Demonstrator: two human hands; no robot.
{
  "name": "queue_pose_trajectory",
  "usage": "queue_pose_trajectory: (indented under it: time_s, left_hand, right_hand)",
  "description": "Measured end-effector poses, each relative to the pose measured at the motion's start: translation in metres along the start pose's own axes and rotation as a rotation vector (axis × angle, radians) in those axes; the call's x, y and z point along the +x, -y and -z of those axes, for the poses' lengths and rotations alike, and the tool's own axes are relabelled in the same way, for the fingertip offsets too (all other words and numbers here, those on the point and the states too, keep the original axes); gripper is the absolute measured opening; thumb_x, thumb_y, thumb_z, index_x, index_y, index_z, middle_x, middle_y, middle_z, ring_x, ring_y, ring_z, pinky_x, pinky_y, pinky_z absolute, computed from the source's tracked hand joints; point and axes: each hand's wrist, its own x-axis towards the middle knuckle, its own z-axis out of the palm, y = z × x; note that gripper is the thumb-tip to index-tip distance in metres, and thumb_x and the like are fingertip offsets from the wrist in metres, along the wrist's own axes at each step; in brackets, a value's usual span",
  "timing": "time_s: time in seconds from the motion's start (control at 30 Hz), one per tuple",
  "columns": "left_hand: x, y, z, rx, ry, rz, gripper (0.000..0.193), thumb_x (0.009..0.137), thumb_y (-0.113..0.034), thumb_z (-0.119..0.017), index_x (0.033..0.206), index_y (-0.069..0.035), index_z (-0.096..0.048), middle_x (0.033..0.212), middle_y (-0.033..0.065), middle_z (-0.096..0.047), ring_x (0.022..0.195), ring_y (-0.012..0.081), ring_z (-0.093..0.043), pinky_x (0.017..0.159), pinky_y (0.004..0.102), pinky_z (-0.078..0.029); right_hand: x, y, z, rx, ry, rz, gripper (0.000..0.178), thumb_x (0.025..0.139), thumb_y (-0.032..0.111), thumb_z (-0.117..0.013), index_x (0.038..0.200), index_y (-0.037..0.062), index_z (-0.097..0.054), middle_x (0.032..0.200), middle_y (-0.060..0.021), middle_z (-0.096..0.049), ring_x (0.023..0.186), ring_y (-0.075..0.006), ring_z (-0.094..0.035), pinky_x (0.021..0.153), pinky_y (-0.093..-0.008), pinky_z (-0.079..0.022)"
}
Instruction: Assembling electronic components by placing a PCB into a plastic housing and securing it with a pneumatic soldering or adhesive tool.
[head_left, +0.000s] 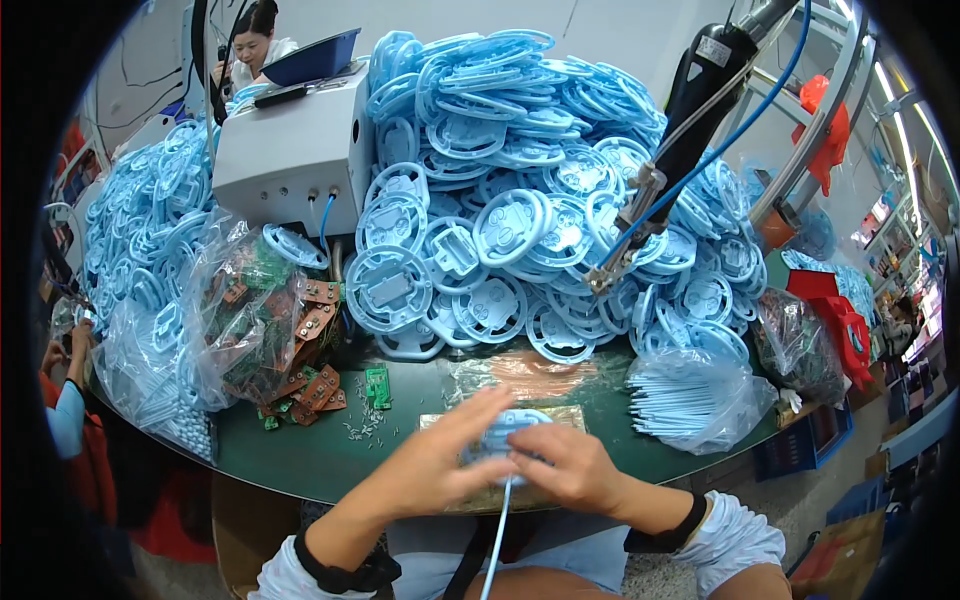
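Observation:
A light blue plastic ring-shaped part (520, 418) lies low over the table's front edge, between my two hands. From its near side a thin light blue stick (497, 545) runs down toward my lap. My right hand (572, 465) has its fingers curled and closed on the part's right side. On the other side is my left hand (445, 460), slightly blurred, fingers stretched out and thumb spread from them, right beside the part. The palms partly cover the part. Under it is a tan pad (570, 415) on the green table (270, 455).
Light blue ring parts (490, 230) rise in a big heap behind my hands. A black electric screwdriver (710, 70) hangs at right. Bagged sticks (690, 405) lie at right, circuit boards (320, 310) at left, loose screws (367, 420) nearer. A grey box (290, 150) stands behind; a co-worker (255, 45) sits beyond.

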Motion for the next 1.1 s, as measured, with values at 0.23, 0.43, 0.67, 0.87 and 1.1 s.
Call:
queue_pose_trajectory:
  time_s: [0.23,0.43,0.67,0.87,1.1]
  left_hand:
    - [-0.005,0.004,-0.016,0.524,0.335,0.013,0.104,0.064,-0.023,-0.086,0.146,0.003,-0.027,0.152,0.0261,-0.025,0.139,0.043,-0.031,0.113,0.0423,-0.032]
    - [-0.001,0.012,-0.016,0.513,0.329,-0.031,0.09,0.066,-0.005,-0.079,0.144,0.0,-0.034,0.149,0.0238,-0.032,0.136,0.0414,-0.036,0.111,0.0407,-0.037]
    - [-0.007,0.018,-0.01,0.486,0.22,0.004,0.089,0.065,-0.022,-0.082,0.141,-0.002,-0.039,0.143,0.0216,-0.039,0.133,0.0423,-0.038,0.107,0.0493,-0.036]
    - [-0.016,0.026,-0.025,0.309,0.027,-0.017,0.093,0.064,-0.018,-0.081,0.144,-0.005,-0.036,0.143,0.0241,-0.036,0.131,0.043,-0.038,0.106,0.0479,-0.037]
    - [-0.03,0.033,-0.024,0.351,0.0,0.071,0.094,0.064,-0.018,-0.082,0.144,-0.004,-0.036,0.143,0.0249,-0.035,0.129,0.0427,-0.04,0.105,0.0468,-0.038]
  right_hand:
    - [0.025,-0.026,0.085,-0.175,-0.367,-0.191,0.024,0.08,0.001,-0.07,0.102,0.0005,-0.062,0.107,-0.0148,-0.063,0.093,-0.0249,-0.063,0.077,-0.0362,-0.054]
    - [0.11,-0.101,0.146,0.545,-0.756,-0.448,0.036,0.099,0.024,-0.055,0.123,-0.0028,-0.052,0.117,-0.0177,-0.061,0.107,-0.0243,-0.063,0.089,-0.0333,-0.053]
    - [0.116,-0.056,0.147,1.021,-0.341,-0.322,0.069,0.093,0.018,-0.052,0.147,-0.0033,-0.016,0.082,-0.009,-0.054,0.072,-0.0205,-0.063,0.078,-0.0405,-0.057]
    - [0.098,0.021,0.14,0.992,-0.332,-0.29,0.027,0.097,0.018,-0.052,0.109,-0.0032,-0.042,0.067,-0.0021,-0.049,0.054,-0.0095,-0.057,0.055,-0.0238,-0.054]
    - [0.085,0.012,0.12,1.053,-0.244,-0.291,0.017,0.095,0.015,-0.055,0.096,-0.0006,-0.047,0.064,-0.0034,-0.053,0.054,-0.01,-0.062,0.056,-0.0192,-0.056]
